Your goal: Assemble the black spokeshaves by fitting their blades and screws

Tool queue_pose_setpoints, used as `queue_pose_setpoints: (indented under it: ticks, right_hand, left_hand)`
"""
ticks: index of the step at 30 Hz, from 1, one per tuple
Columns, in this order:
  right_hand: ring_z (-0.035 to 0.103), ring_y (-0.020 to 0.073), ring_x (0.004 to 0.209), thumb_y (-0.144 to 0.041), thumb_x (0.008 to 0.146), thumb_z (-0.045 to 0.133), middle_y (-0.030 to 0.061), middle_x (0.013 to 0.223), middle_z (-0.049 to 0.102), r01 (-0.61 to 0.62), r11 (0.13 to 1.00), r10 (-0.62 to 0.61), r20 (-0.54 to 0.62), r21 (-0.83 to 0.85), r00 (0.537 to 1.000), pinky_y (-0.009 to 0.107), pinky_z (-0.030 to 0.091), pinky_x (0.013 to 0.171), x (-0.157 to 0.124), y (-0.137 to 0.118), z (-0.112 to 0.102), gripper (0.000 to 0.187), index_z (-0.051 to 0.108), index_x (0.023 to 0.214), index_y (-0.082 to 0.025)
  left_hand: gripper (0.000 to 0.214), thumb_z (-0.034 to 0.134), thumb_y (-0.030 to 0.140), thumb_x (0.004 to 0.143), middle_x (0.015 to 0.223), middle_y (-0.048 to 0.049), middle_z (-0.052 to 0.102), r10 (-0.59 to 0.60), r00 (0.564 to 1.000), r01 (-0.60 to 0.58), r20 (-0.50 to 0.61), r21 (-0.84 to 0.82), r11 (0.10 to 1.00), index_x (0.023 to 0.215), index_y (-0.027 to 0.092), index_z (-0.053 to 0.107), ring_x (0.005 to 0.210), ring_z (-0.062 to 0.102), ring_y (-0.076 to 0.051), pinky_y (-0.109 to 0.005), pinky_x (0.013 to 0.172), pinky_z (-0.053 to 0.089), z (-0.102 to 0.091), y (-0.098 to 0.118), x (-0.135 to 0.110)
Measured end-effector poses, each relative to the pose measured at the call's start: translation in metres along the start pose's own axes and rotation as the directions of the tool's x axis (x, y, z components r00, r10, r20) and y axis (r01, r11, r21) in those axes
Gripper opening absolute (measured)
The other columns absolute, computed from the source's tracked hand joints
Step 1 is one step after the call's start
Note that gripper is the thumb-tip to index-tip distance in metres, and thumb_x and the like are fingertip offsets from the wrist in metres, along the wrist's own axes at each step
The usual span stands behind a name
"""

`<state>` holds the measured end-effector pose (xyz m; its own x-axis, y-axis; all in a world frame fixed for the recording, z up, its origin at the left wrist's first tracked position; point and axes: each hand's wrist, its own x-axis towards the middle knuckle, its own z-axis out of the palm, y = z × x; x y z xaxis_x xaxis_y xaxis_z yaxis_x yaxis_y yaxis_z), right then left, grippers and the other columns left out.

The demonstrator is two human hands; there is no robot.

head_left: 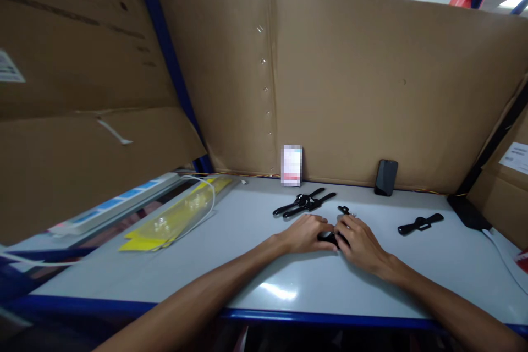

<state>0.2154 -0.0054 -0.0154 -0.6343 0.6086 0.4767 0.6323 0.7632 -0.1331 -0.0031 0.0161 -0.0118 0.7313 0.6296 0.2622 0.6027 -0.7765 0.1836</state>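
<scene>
Black part [328, 238], lower ctr of frame, L hand [307, 235] + R hand [359, 242] tog, fingers clamped on it, prob to steady it; similar blk tools [310, 204] mid-frame, prob set aside w/in reach.

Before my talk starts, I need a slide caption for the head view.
Left hand and right hand together on a black piece at a grey tabletop, dark phone propped behind.

And here it is, 1 glossy black piece with a rounded end [328, 237], mostly hidden, held between the left hand [307, 234] and right hand [359, 243], over the smooth pale-grey tabletop [198, 272].
</scene>
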Motion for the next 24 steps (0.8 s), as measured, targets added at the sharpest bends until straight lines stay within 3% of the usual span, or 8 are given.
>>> queue_pose_setpoints:
  ticks: [3,6,9,12,16,19,24]
  right_hand:
    - [0.058,0.0205,0.093,-0.002,0.088,0.053,0.0074,0.102,0.063,0.117,0.987,-0.114,-0.034,0.107,0.993,0.035,0.051,0.083,-0.001,0.005,-0.001,0.026,0.070,0.097,-0.020]
    - [0.058,0.0206,0.098,-0.001,0.087,0.052,0.0084,0.106,0.062,0.171,0.976,-0.162,-0.072,0.135,0.984,0.036,0.052,0.085,0.000,0.010,-0.004,0.028,0.071,0.082,-0.020]
    - [0.058,0.0222,0.098,0.000,0.085,0.053,0.0099,0.106,0.063,0.138,0.988,-0.131,-0.091,0.074,0.987,0.037,0.053,0.082,0.000,0.014,-0.005,0.029,0.071,0.073,-0.018]
    - [0.058,0.0231,0.098,0.002,0.082,0.052,0.0110,0.105,0.064,0.093,0.995,-0.089,-0.082,0.045,0.993,0.038,0.054,0.083,0.000,0.015,-0.004,0.030,0.075,0.085,-0.017]
    - [0.059,0.0216,0.100,0.002,0.084,0.053,0.0103,0.109,0.063,0.130,0.987,-0.124,-0.061,0.099,0.990,0.037,0.054,0.085,0.000,0.012,-0.004,0.035,0.076,0.098,-0.020]
    - [0.059,0.0209,0.100,0.000,0.086,0.055,0.0093,0.110,0.063,0.168,0.979,-0.164,-0.045,0.113,0.985,0.035,0.054,0.085,0.000,0.009,-0.005,0.031,0.077,0.093,-0.021]
    - [0.059,0.0233,0.098,0.000,0.086,0.057,0.0116,0.107,0.065,0.136,0.991,-0.137,-0.027,-0.011,0.990,0.038,0.054,0.083,0.002,0.012,-0.008,0.025,0.075,0.083,-0.017]
  left_hand:
    - [0.049,0.063,0.066,0.091,0.079,-0.0037,0.066,0.006,1.000,-0.006,0.000,-0.007,1.000,0.103,0.019,0.075,0.067,0.060,-0.018,-0.026,0.060,0.035,0.000,0.000,0.000]
    - [0.048,0.062,0.065,0.093,0.081,-0.0036,0.067,0.013,1.000,-0.013,0.003,-0.018,1.000,0.108,0.022,0.075,0.069,0.062,-0.018,-0.026,0.062,0.037,-0.001,0.000,-0.001]
    - [0.049,0.061,0.065,0.093,0.084,-0.0043,0.069,0.013,1.000,-0.013,0.010,-0.018,1.000,0.116,0.023,0.074,0.072,0.064,-0.019,-0.027,0.064,0.039,-0.002,0.000,-0.001]
    - [0.053,0.061,0.067,0.093,0.084,-0.0052,0.069,0.010,1.000,-0.010,0.011,-0.011,1.000,0.117,0.022,0.074,0.073,0.064,-0.020,-0.028,0.065,0.041,-0.002,0.000,-0.002]
    - [0.053,0.059,0.067,0.094,0.084,-0.0053,0.068,0.008,1.000,-0.008,0.024,-0.008,1.000,0.114,0.020,0.074,0.073,0.063,-0.020,-0.028,0.066,0.041,-0.003,0.001,-0.002]
    - [0.051,0.058,0.065,0.095,0.085,-0.0050,0.068,0.008,0.999,-0.008,0.031,-0.014,1.000,0.112,0.020,0.074,0.074,0.064,-0.020,-0.028,0.067,0.042,-0.004,0.003,-0.002]
    - [0.053,0.057,0.068,0.094,0.087,-0.0055,0.068,0.012,1.000,-0.012,0.013,-0.019,1.000,0.116,0.022,0.073,0.075,0.065,-0.020,-0.029,0.069,0.043,-0.004,0.003,-0.001]
